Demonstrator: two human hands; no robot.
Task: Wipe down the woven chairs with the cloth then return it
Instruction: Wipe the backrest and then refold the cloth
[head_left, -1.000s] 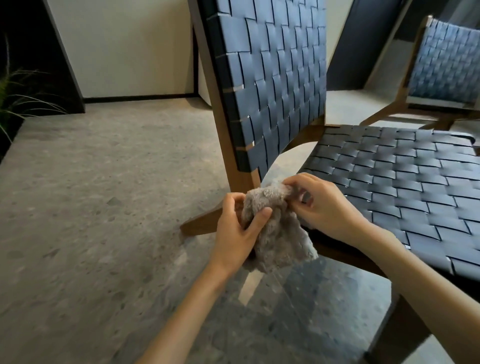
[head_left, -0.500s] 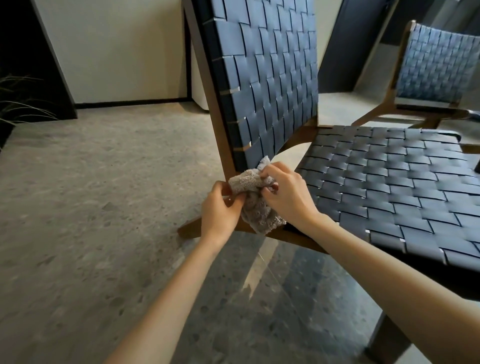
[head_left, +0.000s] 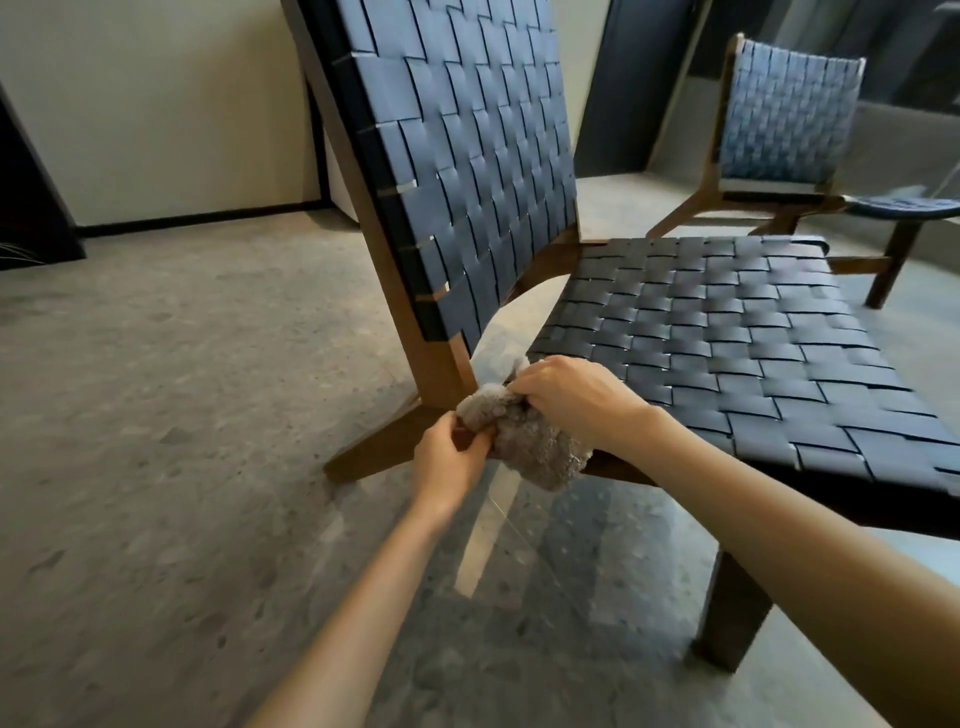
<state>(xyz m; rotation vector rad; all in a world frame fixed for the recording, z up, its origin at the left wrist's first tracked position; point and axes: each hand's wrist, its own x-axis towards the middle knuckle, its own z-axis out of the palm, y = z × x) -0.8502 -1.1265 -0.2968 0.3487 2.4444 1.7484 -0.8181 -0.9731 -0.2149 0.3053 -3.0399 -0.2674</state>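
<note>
A fluffy grey cloth (head_left: 535, 447) is bunched between both hands, just off the near left corner of the woven seat. My left hand (head_left: 451, 457) pinches its left end from below. My right hand (head_left: 571, 400) grips its top, knuckles up. The near woven chair (head_left: 727, 332) has dark blue straps on a brown wooden frame; its tall backrest rises at left of the seat. A second woven chair (head_left: 784, 119) of the same kind stands at the back right.
Speckled grey stone floor (head_left: 182, 415) spreads to the left and in front. A small round dark table (head_left: 904, 208) stands at the far right beside the second chair. A pale wall with a dark skirting runs along the back left.
Both hands have carried the cloth a little forward and up toward the chair's rear corner and bunched it tighter. The view has swung left and nearer to the chair.
</note>
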